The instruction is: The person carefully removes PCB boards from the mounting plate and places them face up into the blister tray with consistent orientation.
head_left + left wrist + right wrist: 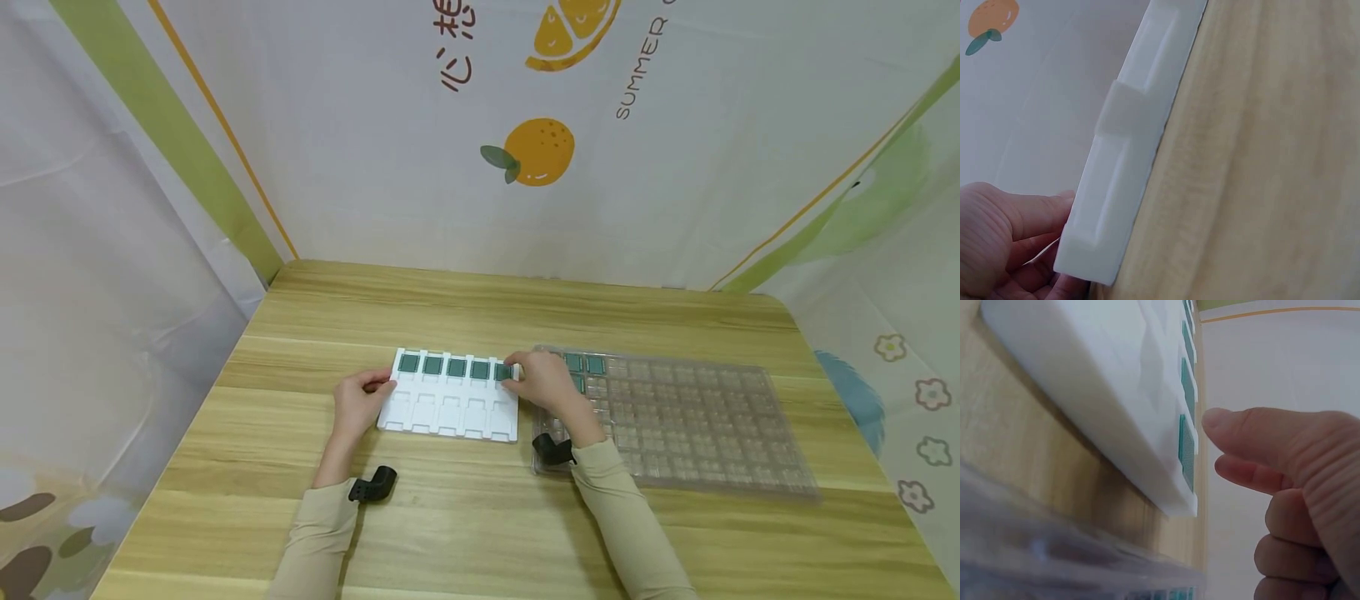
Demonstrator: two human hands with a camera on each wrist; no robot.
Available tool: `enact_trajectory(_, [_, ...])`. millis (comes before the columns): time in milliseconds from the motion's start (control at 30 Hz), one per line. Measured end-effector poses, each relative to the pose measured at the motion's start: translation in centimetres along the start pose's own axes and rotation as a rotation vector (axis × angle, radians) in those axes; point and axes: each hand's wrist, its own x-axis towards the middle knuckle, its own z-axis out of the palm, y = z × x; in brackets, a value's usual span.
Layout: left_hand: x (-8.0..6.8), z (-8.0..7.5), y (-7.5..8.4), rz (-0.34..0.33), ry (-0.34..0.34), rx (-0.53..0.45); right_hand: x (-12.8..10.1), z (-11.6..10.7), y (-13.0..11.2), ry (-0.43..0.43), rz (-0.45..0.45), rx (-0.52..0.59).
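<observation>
A white tray [450,392] lies on the table with two rows of slots. Green square chips [457,367] fill its far row, while the near row's slots are bare. My left hand [360,406] pinches the tray's left edge between thumb and fingers, also seen in the left wrist view. Over the tray's right end is my right hand [546,383], its thumb and index fingertips beside the rightmost chip [1187,452]. That chip sits in its slot; a gap shows between thumb and index finger, and the other fingers are curled. Whether the fingertips touch the chip cannot be told.
A large clear plastic tray [690,425] with many small compartments lies to the right. A few green chips [596,365] stay in its far left corner, partly hidden by my right hand. Fabric with printed oranges [540,152] hangs behind the wooden table [465,517].
</observation>
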Motion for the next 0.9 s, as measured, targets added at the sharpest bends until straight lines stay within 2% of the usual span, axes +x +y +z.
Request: enact_trajectory(900, [0.0, 0.1, -0.1, 0.005, 0.019, -0.012, 0.6, 1.0, 0.2, 0.01, 0.032, -0.038])
